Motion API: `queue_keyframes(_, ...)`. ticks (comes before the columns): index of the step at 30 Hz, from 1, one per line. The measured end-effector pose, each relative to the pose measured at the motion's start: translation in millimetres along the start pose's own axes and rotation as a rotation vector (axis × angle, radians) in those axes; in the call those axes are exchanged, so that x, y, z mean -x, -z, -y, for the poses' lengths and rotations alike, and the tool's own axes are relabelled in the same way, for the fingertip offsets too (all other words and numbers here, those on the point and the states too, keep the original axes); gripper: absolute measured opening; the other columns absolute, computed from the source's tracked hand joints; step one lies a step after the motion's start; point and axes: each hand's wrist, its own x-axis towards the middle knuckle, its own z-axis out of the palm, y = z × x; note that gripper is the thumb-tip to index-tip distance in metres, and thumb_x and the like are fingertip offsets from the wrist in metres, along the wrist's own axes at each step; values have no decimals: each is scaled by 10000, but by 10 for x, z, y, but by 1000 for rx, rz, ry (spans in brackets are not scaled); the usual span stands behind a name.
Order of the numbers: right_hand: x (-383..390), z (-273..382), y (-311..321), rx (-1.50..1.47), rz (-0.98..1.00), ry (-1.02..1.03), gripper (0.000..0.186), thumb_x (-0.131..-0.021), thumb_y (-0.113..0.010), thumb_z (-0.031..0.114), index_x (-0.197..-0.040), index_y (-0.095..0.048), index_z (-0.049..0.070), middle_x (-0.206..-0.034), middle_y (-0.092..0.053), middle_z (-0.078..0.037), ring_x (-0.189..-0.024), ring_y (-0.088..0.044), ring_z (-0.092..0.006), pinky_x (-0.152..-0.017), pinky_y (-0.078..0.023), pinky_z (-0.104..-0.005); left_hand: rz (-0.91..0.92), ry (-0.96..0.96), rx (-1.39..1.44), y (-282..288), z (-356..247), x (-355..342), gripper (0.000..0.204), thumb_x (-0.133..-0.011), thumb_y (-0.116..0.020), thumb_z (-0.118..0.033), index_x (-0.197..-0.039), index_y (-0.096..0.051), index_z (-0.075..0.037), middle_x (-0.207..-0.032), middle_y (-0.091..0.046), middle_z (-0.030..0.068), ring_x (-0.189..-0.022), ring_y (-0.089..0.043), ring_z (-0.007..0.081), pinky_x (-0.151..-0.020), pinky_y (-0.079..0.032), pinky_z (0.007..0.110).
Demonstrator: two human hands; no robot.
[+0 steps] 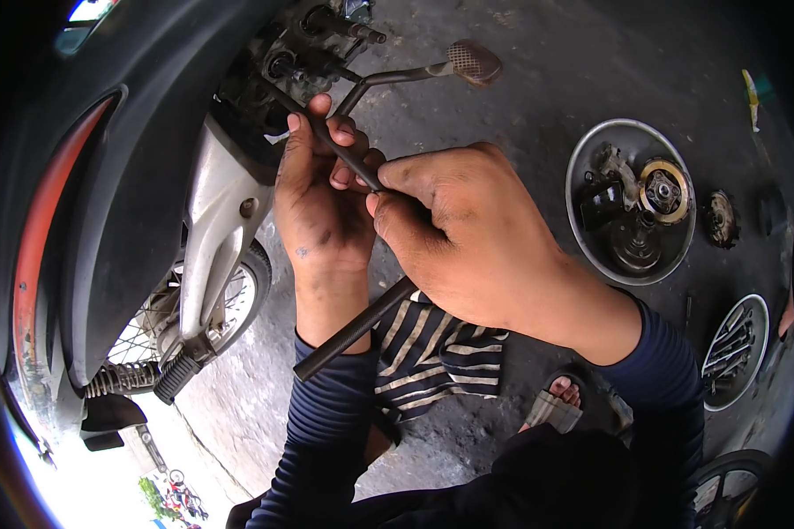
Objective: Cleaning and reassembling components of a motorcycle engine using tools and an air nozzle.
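Observation:
My left hand [326,212] curls palm up round a long dark rod [354,327], just below the motorbike engine [291,62]. My right hand [468,220] grips the same rod, thumb and forefinger pressed on it. The rod runs diagonally: its upper end reaches into the engine area, where its exact contact is unclear, and its lower part passes over my left forearm. A bent pedal lever [397,77] with a textured pad sticks out beside the engine, above my hands.
Black bodywork [123,194] fills the left, with a wheel behind. At right are a metal tray [584,238] of engine parts, a loose round part [722,219] and a tray [715,398] of tools. A striped cloth [437,361] and my sandalled foot [556,401] are below.

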Motion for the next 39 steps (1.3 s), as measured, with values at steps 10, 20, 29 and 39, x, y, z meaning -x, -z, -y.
queue_keyframes(10,61,48,-200,-294,-73,-138,137,-854,-555,56,-803,-591,-67,-623,-520,-230,-498,-495,-277,-532,-425,-359,34,35,18,92,-67,21,272,-1008,-516,-289,-1112,-598,-52,-775,-576,24,-546,-414,50,-493,-372,196)
queue_keyframes(20,120,119,-318,-214,-90,-32,159,-855,-576,69,-790,-582,-75,-608,-574,-241,-521,-589,-404,-538,-482,-436,-10,-8,-80,243,-104,51,317,-1010,-494,-255,-1185,-574,-3,-804,-597,50,-575,-457,95,-525,-419,224)
queue_keyframes(29,747,110,-71,-326,191,-243,152,-866,-603,74,-935,-596,-62,-694,-632,-180,-566,-638,-338,-524,-486,-409,-133,-602,-1844,606,-199,-374,395,-880,-583,-20,-1263,-520,56,-1097,-597,148,-749,-589,161,-669,-510,298)
queue_keyframes(39,516,-103,142,-252,88,-220,150,-928,-571,91,-880,-619,-43,-533,-522,-59,-453,-455,-85,-484,-404,-280,-196,-459,-948,420,2,-326,312,-1010,-507,-252,-1017,-660,20,-882,-698,101,-767,-562,111,-718,-457,268)
